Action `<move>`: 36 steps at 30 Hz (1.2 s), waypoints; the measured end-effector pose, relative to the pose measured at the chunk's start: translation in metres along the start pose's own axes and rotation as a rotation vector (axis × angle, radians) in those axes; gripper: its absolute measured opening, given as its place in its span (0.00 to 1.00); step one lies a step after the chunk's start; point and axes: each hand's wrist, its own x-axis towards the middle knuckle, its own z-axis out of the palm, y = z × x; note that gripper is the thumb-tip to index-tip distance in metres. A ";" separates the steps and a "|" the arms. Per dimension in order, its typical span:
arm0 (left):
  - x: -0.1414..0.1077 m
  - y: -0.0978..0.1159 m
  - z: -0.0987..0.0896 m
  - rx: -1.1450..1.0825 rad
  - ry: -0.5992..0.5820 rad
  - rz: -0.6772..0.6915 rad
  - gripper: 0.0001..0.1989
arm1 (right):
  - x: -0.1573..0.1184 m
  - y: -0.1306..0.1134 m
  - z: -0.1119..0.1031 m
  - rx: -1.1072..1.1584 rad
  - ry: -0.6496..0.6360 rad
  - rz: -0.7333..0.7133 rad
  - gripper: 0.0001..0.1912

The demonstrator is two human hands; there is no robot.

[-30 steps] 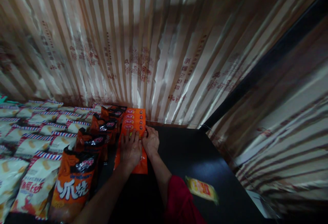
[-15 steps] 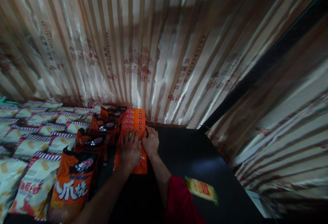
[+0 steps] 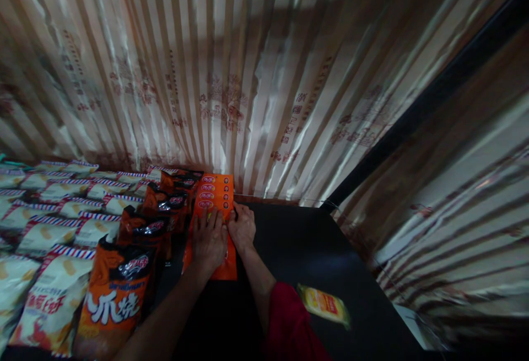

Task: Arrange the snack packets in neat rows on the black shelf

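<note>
Orange flat packets with small round logos lie in a line on the black table. My left hand rests on them with its fingers spread, palm down. Against their right edge is my right hand, its fingers curled together; whatever they may hold is hidden. To the left stands a row of orange and black snack bags, one behind another.
White snack bags with striped tops fill the left side in rows. A yellow packet lies on the table at the right. Behind rises a striped curtain, crossed at the right by a dark pole.
Both hands keep almost the same place on the orange packets. The view has shifted very slightly.
</note>
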 end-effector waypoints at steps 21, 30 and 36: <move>0.000 0.003 0.002 0.032 -0.003 0.010 0.20 | -0.001 -0.002 -0.001 0.027 0.003 0.010 0.20; 0.006 0.010 -0.007 0.058 -0.046 0.041 0.16 | 0.000 -0.001 0.000 0.037 0.013 -0.010 0.19; 0.007 0.010 -0.009 0.054 -0.033 0.053 0.14 | 0.000 0.001 0.002 0.062 0.034 -0.023 0.19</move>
